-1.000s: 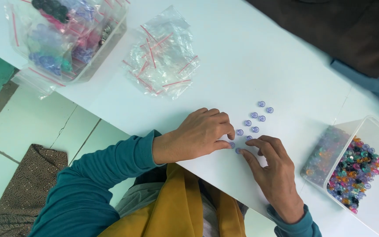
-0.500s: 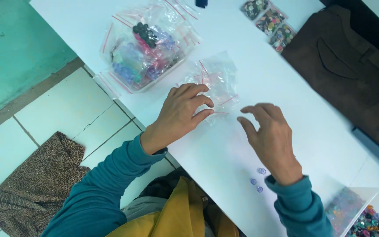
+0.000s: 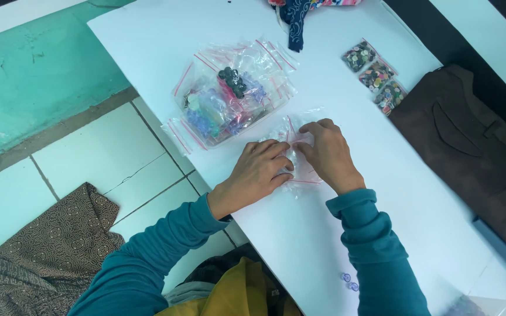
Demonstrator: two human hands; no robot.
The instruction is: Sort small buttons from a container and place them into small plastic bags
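Head view looks straight down on my two hands working a loose heap of small clear zip bags with red seal strips, lying near the front edge of the white table. My left hand lies half-curled with its fingertips pressed on the heap; my right hand is bent over it, fingers pinching at the thin film, though I cannot tell whether one bag is truly caught between them. To do this well I judge the left should pin the pile flat while the right peels a single bag by its seal edge, since the plastic is slick, crinkly and clings together.

Just beyond sits a clear tub stuffed with bagged buttons, glossy and mixed in colour. Three small packets of buttons lie further right, beside a folded brown garment of matte cloth. Two pale blue buttons rest near my right sleeve.
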